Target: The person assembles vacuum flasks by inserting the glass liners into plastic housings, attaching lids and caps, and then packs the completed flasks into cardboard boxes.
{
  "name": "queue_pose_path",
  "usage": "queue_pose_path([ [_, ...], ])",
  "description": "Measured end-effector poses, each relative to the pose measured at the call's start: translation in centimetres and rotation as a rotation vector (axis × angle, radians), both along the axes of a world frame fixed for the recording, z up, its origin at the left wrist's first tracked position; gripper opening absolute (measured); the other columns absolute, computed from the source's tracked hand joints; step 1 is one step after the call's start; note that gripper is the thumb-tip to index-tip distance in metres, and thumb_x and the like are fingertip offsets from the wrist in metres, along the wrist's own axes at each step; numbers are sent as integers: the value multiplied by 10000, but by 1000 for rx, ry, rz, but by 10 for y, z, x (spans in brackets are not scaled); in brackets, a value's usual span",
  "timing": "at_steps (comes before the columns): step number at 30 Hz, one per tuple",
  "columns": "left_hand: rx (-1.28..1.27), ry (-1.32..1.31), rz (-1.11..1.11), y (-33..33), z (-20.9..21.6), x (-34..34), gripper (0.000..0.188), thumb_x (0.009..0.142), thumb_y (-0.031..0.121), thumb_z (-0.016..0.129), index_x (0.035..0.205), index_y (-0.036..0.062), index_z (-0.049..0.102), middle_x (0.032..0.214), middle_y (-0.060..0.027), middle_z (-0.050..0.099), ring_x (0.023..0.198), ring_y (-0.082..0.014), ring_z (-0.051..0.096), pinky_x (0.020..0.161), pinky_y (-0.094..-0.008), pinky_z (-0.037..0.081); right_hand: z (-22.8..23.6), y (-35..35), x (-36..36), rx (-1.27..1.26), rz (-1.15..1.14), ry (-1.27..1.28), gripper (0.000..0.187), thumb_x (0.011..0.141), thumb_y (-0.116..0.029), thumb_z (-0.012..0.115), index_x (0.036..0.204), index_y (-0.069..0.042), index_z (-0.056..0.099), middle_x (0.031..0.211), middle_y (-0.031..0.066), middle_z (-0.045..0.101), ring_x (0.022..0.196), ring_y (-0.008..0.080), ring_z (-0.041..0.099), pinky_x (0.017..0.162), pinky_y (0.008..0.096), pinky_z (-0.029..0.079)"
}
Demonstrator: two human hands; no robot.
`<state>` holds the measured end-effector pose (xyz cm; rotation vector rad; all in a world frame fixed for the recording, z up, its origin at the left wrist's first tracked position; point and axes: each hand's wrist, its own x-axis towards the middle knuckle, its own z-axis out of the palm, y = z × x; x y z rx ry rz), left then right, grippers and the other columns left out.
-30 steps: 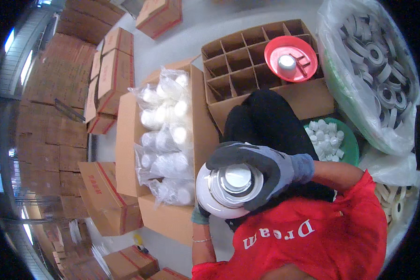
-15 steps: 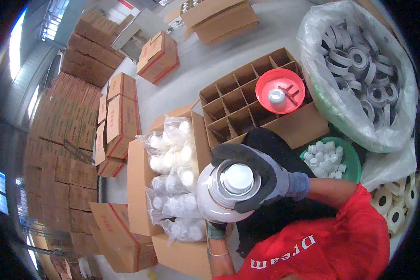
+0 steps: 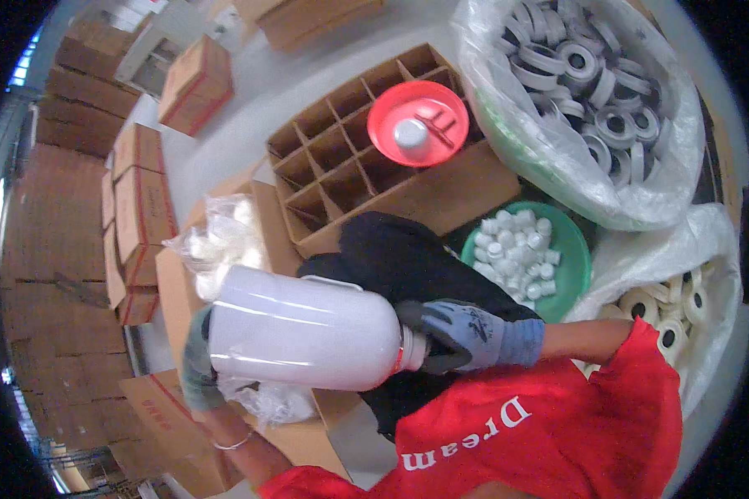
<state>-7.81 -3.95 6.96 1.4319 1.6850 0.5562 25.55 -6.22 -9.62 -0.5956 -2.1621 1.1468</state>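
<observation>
A large white plastic bottle (image 3: 308,328) with a side handle lies tilted onto its side across my lap. Its base points left and its capped neck right. My left hand (image 3: 198,370), in a greenish glove, holds the base end; most of its fingers are hidden behind the bottle. My right hand (image 3: 468,337), in a grey-blue glove with dark fingers, closes round the white cap (image 3: 414,349) at the neck. A thin reddish ring shows just below that cap. Behind the bottle, an open carton (image 3: 183,287) holds more white items wrapped in clear plastic.
A divided carton (image 3: 341,141) stands ahead, a red dish (image 3: 429,150) with a white cap in it on top. To the right are a green bowl (image 3: 581,279) of small white caps, a plastic-lined sack (image 3: 549,179) of grey rings and cream rings (image 3: 641,309). Stacked cartons (image 3: 58,274) line the left.
The bottle has turned from standing cap-up toward me to lying sideways. My left hand has come round to its base, and my right hand stays at the neck. The view has shifted right.
</observation>
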Motion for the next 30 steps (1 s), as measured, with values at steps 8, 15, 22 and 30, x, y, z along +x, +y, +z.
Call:
queue_pose_path([
  [8,127,680,-654,7,-65,105,292,779,391,648,789,100,624,715,-120,630,663,-304,621,636,-413,483,-75,68,58,-236,-344,-140,281,844,-210,638,1077,-55,616,956,124,646,797,195,630,678,332,489],
  [15,-44,645,-609,26,-56,99,289,752,359,674,870,99,632,799,-94,647,693,-287,625,649,-394,481,-154,159,72,590,-660,-387,335,818,-246,635,1118,-103,590,1239,145,500,1083,342,508,895,429,435],
  [22,-10,561,-500,34,-55,104,284,713,314,704,891,100,650,825,-82,652,725,-284,631,661,-384,485,-39,306,81,689,-920,-415,454,802,-309,632,1182,-75,548,1171,174,560,1079,366,519,942,435,406],
  [30,114,471,-390,26,-71,92,283,715,278,700,925,91,663,859,-84,659,719,-284,630,654,-379,481,-259,250,445,329,-1229,-1296,548,820,-334,568,1304,-100,461,1283,214,489,1174,416,471,951,535,386],
])
